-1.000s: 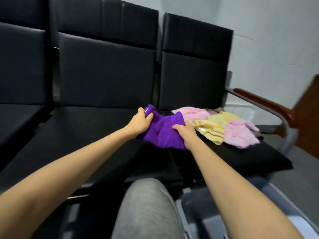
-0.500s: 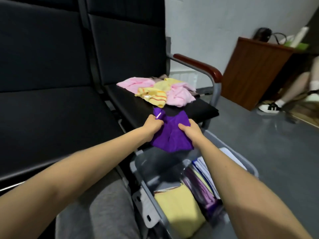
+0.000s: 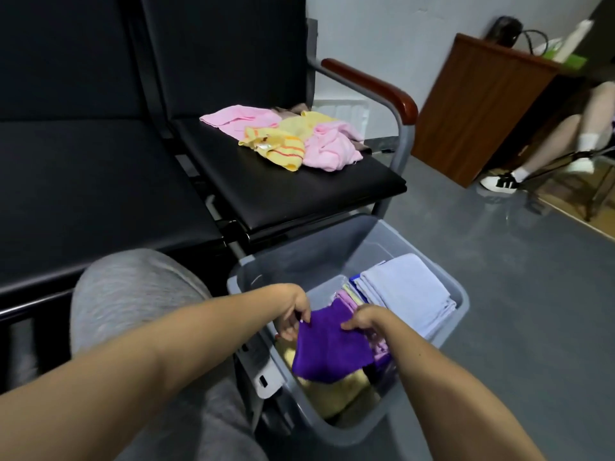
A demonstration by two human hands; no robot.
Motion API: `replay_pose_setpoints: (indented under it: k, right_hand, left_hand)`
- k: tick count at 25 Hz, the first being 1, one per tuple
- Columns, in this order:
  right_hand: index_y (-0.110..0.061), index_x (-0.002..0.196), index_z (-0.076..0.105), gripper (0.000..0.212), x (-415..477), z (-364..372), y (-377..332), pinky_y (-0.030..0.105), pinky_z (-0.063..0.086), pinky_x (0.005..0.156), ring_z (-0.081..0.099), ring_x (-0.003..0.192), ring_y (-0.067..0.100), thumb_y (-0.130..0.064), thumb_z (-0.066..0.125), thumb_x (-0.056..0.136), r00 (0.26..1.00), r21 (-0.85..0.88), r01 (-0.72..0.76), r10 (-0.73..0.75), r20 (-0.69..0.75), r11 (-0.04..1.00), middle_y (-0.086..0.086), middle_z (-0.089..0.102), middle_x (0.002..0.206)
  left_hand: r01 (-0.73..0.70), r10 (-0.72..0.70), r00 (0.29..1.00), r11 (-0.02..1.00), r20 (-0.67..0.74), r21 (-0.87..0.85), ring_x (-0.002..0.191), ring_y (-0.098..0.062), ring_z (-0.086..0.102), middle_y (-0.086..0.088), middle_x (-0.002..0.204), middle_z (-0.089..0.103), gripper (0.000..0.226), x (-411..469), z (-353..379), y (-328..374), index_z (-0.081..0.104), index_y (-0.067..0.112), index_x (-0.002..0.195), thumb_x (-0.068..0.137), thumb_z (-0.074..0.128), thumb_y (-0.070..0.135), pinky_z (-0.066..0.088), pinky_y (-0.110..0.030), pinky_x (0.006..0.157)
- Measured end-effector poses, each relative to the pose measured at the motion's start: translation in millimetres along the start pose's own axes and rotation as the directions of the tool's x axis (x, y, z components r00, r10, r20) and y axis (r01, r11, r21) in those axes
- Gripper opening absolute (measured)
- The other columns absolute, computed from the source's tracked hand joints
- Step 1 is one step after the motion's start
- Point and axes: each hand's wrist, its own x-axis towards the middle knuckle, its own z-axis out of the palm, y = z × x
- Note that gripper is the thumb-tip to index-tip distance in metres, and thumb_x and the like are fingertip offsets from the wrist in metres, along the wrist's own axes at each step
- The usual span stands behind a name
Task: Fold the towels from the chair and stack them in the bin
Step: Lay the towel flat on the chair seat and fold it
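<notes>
While L hand [image 3: 293,314] & R hand [image 3: 364,319] pinch its top edge w/ curled fingers [image 3: 350,325], the soft fuzzy purple towel [image 3: 332,347], a folded square, sits low in the grey plastic bin [image 3: 463,299]. Half a sec ago it was up by the chair [image 3: 299,201] seat.

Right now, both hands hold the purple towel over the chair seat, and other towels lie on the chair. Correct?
No. In the head view the left hand and right hand hold the purple towel over the grey bin, not the chair seat. Other towels do lie on the chair.
</notes>
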Motion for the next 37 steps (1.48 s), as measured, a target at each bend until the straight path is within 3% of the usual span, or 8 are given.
replay_pose_setpoints:
  k: [2, 5, 12, 16, 21, 27, 32, 37]
  right_hand:
    - [0.003, 0.13, 0.047, 0.045, -0.8, -2.4, -1.0, 0.026, 0.048, 0.063, 0.053, 0.084, 0.026, -0.028, 0.048, 0.098, 0.996, -0.239, -0.043, 0.06, 0.063, 0.97, 0.013, 0.057, 0.119]
    - [0.002, 0.127, 0.049, 0.045, 0.2, -14.5, -7.2, 0.027, 0.044, 0.066, 0.053, 0.08, 0.024, -0.028, 0.055, 0.094, 0.985, -0.222, 0.05, -0.085, -0.149, 0.974, 0.015, 0.059, 0.113]
    - [-0.011, 0.068, 0.05, 0.025, -9.9, -36.2, -65.8, 0.022, 0.041, 0.046, 0.054, 0.05, 0.02, -0.015, 0.05, 0.092, 0.925, -0.025, 0.261, -0.258, -0.28, 0.965, 0.007, 0.056, 0.063]
    - [-0.016, 0.079, 0.06, 0.015, -27.0, -76.3, -120.6, 0.029, 0.04, 0.071, 0.062, 0.095, 0.029, -0.021, 0.051, 0.089, 0.731, -0.114, 0.351, -0.348, -0.587, 0.929, 0.009, 0.067, 0.098]
    - [-0.016, 0.107, 0.057, 0.026, -31.6, -124.4, -194.5, 0.031, 0.039, 0.073, 0.059, 0.101, 0.032, -0.03, 0.038, 0.096, 0.443, -0.21, 0.464, -0.432, -0.786, 0.86, 0.011, 0.065, 0.109]
    - [-0.024, 0.146, 0.028, 0.056, 16.8, -144.8, -257.4, 0.033, 0.03, 0.105, 0.037, 0.132, 0.026, -0.026, 0.045, 0.093, 0.434, -0.508, 0.494, -0.707, -0.559, 0.705, 0.004, 0.034, 0.149]
    - [-0.031, 0.151, 0.001, 0.07, 62.1, -167.2, -267.3, 0.048, -0.004, 0.114, -0.009, 0.145, 0.034, -0.045, 0.039, 0.094, 0.436, -0.352, 0.269, -0.439, -0.785, 0.896, 0.006, -0.012, 0.159]
    - [-0.024, 0.14, 0.033, 0.045, 82.3, -179.1, -261.1, 0.039, 0.028, 0.103, 0.035, 0.128, 0.029, -0.038, 0.039, 0.097, 0.422, -0.16, 0.329, -0.297, -0.857, 0.931, 0.008, 0.039, 0.139]
  left_hand:
    - [0.03, -0.027, 0.999, 0.994, -0.031, 0.109, 0.129, -0.029, 0.042, -0.018, 0.141, 0.04, 0.048, 2.7, -3.6, -0.6, 0.031, -0.005, 0.14, 0.101, 0.038, 0.021, 0.035, -0.036, 0.107]
    - [-0.039, 0.045, 0.995, 0.997, -0.086, 0.069, 0.131, -0.032, 0.042, -0.02, 0.149, 0.031, 0.058, -1.4, -8.9, 6.8, 0.019, 0.002, 0.148, 0.1, 0.043, 0.022, 0.039, -0.038, 0.101]
    - [-0.35, 0.35, 0.937, 0.93, -0.022, -0.114, 0.065, -0.008, 0.049, -0.002, 0.085, 0.055, 0.021, -38.0, -29.2, 56.5, 0.052, 0.011, 0.082, 0.099, 0.041, 0.018, 0.041, -0.018, 0.062]
    - [-0.621, 0.593, 0.783, 0.767, -0.188, -0.164, 0.058, -0.006, 0.054, 0.0, 0.071, 0.054, 0.019, -87.6, -73.1, 85.9, 0.054, 0.015, 0.076, 0.094, 0.049, 0.01, 0.043, -0.017, 0.06]
    - [-0.825, 0.658, 0.511, 0.556, -0.554, -0.102, 0.061, -0.011, 0.054, -0.003, 0.075, 0.057, 0.019, -99.9, -159.8, 104.7, 0.052, 0.015, 0.08, 0.091, 0.049, 0.0, 0.044, -0.019, 0.056]
    - [-0.606, 0.664, 0.272, 0.68, -0.696, 0.413, 0.11, -0.022, 0.054, -0.006, 0.118, 0.058, 0.035, -61.9, -228.7, 136.5, 0.055, 0.008, 0.121, 0.087, 0.05, 0.004, 0.041, -0.024, 0.088]
    - [-0.477, 0.79, 0.176, 0.591, -0.588, 0.651, 0.115, -0.024, 0.053, -0.008, 0.122, 0.061, 0.034, -27.1, -245.1, 180.7, 0.058, 0.013, 0.122, 0.088, 0.055, 0.016, 0.042, -0.029, 0.092]
    - [-0.55, 0.836, 0.282, 0.542, -0.47, 0.635, 0.118, -0.031, 0.052, -0.01, 0.129, 0.057, 0.062, -4.5, -219.8, 203.6, 0.044, 0.017, 0.138, 0.08, 0.034, 0.035, 0.042, -0.035, 0.096]
